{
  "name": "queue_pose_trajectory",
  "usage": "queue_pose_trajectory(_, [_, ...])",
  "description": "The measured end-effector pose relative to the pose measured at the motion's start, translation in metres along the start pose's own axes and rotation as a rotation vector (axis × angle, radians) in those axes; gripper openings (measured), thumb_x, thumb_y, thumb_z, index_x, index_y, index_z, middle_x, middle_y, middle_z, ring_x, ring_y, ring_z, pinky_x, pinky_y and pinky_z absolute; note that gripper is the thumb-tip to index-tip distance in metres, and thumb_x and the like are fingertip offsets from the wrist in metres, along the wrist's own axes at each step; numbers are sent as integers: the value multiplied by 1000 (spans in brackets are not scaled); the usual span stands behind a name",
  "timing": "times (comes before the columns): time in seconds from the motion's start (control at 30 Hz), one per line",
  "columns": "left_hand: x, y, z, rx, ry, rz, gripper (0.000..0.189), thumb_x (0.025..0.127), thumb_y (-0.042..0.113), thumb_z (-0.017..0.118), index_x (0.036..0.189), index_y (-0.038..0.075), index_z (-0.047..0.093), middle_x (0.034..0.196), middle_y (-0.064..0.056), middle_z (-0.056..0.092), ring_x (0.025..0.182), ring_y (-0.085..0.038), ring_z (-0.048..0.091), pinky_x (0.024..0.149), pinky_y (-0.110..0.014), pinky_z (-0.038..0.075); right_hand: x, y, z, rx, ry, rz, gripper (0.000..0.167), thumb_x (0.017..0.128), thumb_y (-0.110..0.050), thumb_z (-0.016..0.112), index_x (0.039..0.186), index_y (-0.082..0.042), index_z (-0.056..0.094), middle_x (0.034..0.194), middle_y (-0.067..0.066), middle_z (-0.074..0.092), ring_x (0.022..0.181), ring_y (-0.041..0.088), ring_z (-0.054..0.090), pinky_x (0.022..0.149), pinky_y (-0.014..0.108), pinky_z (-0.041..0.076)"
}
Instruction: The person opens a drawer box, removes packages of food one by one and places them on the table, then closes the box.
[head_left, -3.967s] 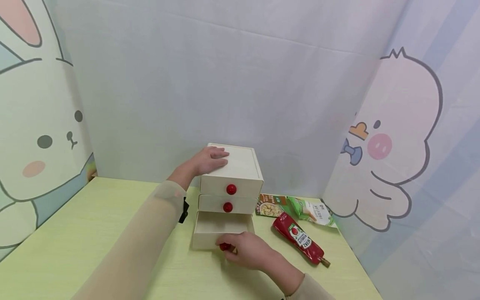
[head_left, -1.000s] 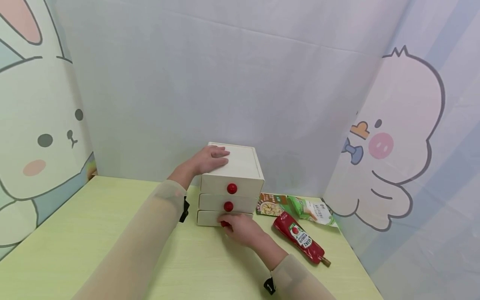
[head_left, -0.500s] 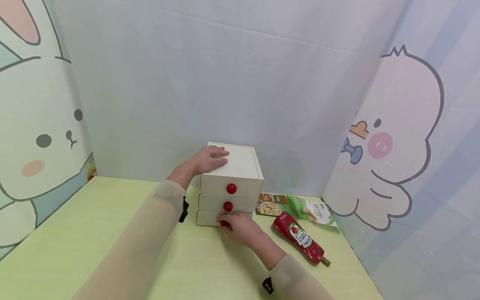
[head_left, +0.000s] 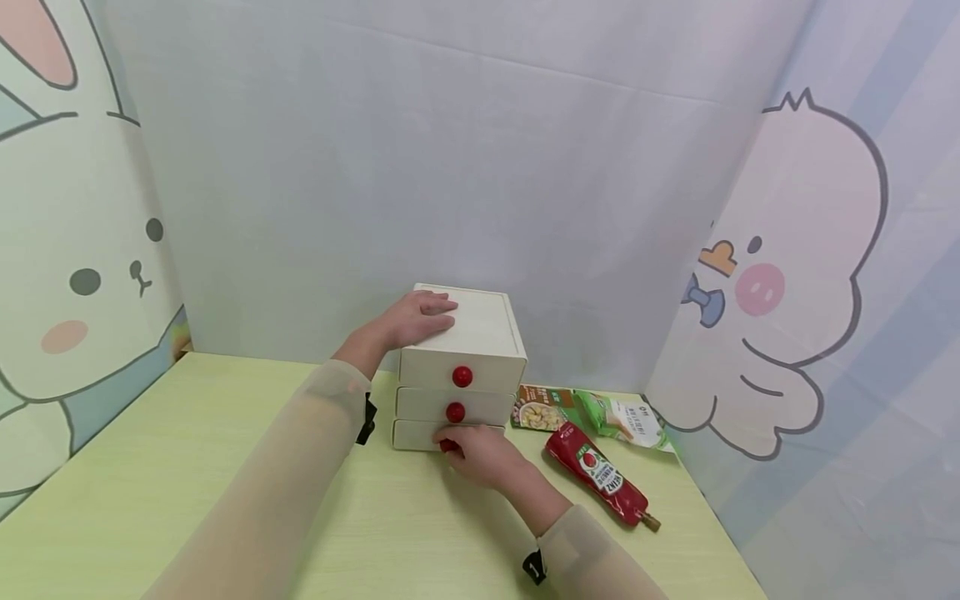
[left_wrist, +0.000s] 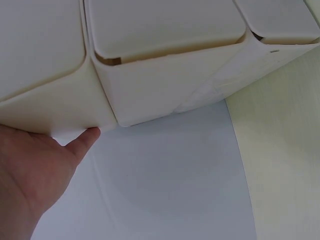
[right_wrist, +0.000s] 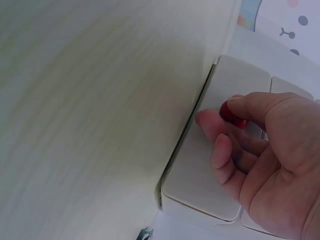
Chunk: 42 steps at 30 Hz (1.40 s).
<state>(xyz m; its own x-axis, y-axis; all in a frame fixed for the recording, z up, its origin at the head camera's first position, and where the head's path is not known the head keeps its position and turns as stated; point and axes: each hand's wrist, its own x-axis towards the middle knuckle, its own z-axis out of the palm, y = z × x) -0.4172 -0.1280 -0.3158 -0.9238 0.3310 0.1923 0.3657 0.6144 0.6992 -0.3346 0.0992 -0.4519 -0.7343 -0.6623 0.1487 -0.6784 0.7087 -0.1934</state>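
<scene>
A small white three-drawer cabinet (head_left: 487,325) with red knobs stands against the back curtain. My left hand (head_left: 411,320) rests flat on its top with the fingers spread; in the left wrist view that hand (left_wrist: 42,170) lies along the cabinet's edge. Low at the front, my right hand (head_left: 483,457) pinches the red knob (right_wrist: 232,116) of the bottom drawer (head_left: 415,435) between thumb and fingers. That drawer sits pushed in, level with the others. Above it are the middle drawer's knob (head_left: 455,412) and the top drawer's knob (head_left: 462,377).
Right of the cabinet, a red Heinz ketchup pouch (head_left: 597,475) lies on the pale yellow table (head_left: 360,533). Behind it are a brown and green food packet (head_left: 542,410) and a green and white packet (head_left: 630,423). Cartoon-printed curtains (head_left: 795,250) enclose the sides.
Since the earliest frame, my right hand has pushed the bottom drawer from open to shut, keeping hold of its knob. My left hand stayed on top. Over the last second almost nothing moves.
</scene>
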Motion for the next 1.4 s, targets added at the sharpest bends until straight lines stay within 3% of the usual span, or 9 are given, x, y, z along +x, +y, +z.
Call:
queue_pose_trajectory(0.43, [2, -2, 3, 14, -13, 13, 57, 111, 38, 56, 162, 12, 56, 180, -12, 34, 171, -38, 19, 137, -61, 20, -2, 0, -3, 18, -15, -4, 23, 105, -11, 72, 124, -17, 80, 100, -6, 76, 76, 3, 55, 73, 18, 51])
queue_pose_trajectory(0.83, [4, 0, 4, -6, -20, 23, 56, 111, 36, 58, 161, 11, 56, 180, -12, 35, 171, -39, 19, 137, -61, 20, -4, 1, -5, 9, -26, 22, 24, 104, -11, 74, 126, -19, 80, 103, -5, 78, 79, 3, 58, 77, 22, 56])
queue_pose_trajectory(1.1, [4, -2, 2, 2, -8, 43, 55, 112, 36, 56, 161, 10, 57, 179, -14, 35, 171, -40, 16, 138, -62, 17, -8, -1, -6, -62, -12, -34, 27, 103, -15, 75, 130, -19, 78, 105, -5, 79, 78, 3, 57, 75, 20, 54])
queue_pose_trajectory(1.23, [-2, -6, 2, -50, 71, 27, 55, 114, 39, 52, 162, 13, 56, 181, -12, 32, 172, -39, 14, 138, -64, 14, -12, -1, -8, -14, -35, -55, 37, 100, -10, 74, 136, -18, 75, 111, -3, 79, 81, 1, 59, 75, 19, 54])
queue_pose_trajectory(1.4, [-18, -18, 3, -287, 330, -8, 53, 116, 46, 47, 159, 17, 60, 177, -7, 42, 166, -36, 34, 132, -62, 32, -25, -5, -16, 58, -48, -63, 38, 102, -10, 70, 139, -18, 74, 117, -1, 82, 79, 1, 60, 71, 19, 52])
